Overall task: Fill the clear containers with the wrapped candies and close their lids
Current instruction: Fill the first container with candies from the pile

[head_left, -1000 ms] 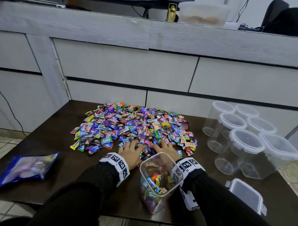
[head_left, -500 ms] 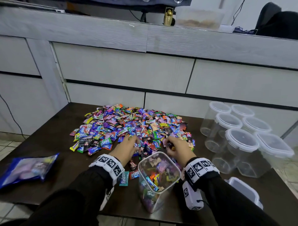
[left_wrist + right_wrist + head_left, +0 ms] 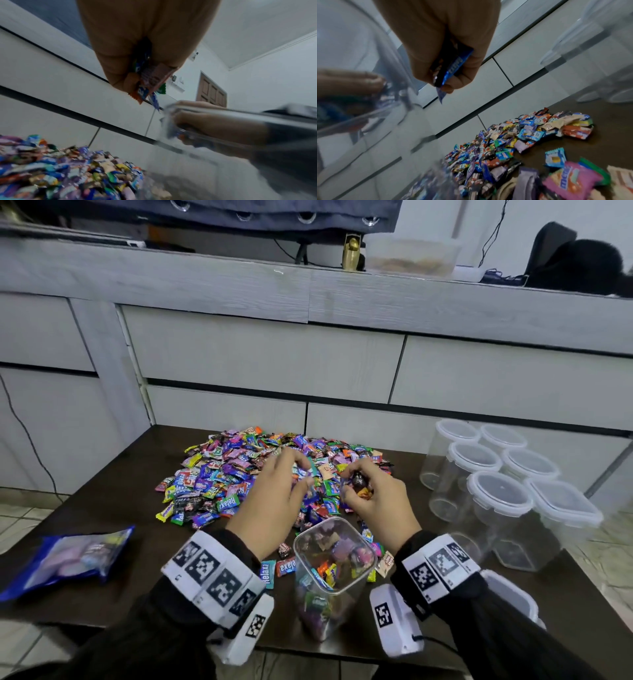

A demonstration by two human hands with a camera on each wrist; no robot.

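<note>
A big heap of wrapped candies [image 3: 246, 474] covers the middle of the dark table [image 3: 123, 494]. An open clear container [image 3: 330, 573], partly filled with candies, stands at the near edge between my wrists. My left hand [image 3: 274, 494] is raised over the heap and grips a bunch of candies [image 3: 150, 79]. My right hand [image 3: 371, 494] is lifted too, beyond the container's rim, fingers curled round several candies [image 3: 448, 69]. The container's lid [image 3: 513, 597] lies on the table to the right.
Several empty clear containers with lids on [image 3: 496, 484] stand at the table's right. A blue candy bag [image 3: 65, 556] lies at the left edge. A few loose candies [image 3: 286, 566] sit beside the open container. Grey cabinet fronts [image 3: 267, 361] rise behind the table.
Both hands went from lying flat on the heap's near edge to closing on candies and lifting them up above the heap.
</note>
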